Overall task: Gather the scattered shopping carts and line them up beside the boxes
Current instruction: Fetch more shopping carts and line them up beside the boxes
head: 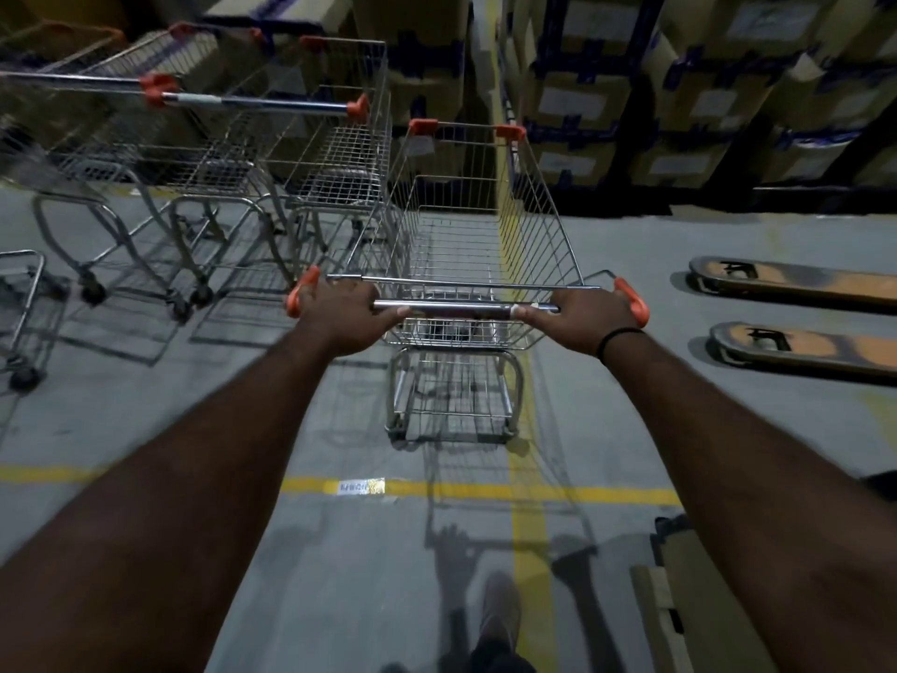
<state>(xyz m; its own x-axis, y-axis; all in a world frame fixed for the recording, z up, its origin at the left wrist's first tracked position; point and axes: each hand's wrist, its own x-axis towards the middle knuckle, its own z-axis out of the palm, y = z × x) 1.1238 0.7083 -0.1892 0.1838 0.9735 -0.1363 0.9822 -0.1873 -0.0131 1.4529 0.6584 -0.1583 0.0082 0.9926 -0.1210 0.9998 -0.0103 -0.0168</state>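
A wire shopping cart (466,235) with orange corner caps stands straight ahead of me, nose toward the stacked cardboard boxes (606,94). My left hand (347,310) grips the left end of its chrome handle bar (461,307), and my right hand (582,315) grips the right end. Just left of it, a row of matching carts (301,138) stands side by side facing the boxes. Part of another cart (22,313) shows at the left edge.
Two pallet-jack forks (796,284) lie on the floor to the right. Yellow floor lines (485,490) cross under me. A flat piece of cardboard (679,599) lies at lower right. My shoe (500,609) is visible at the bottom.
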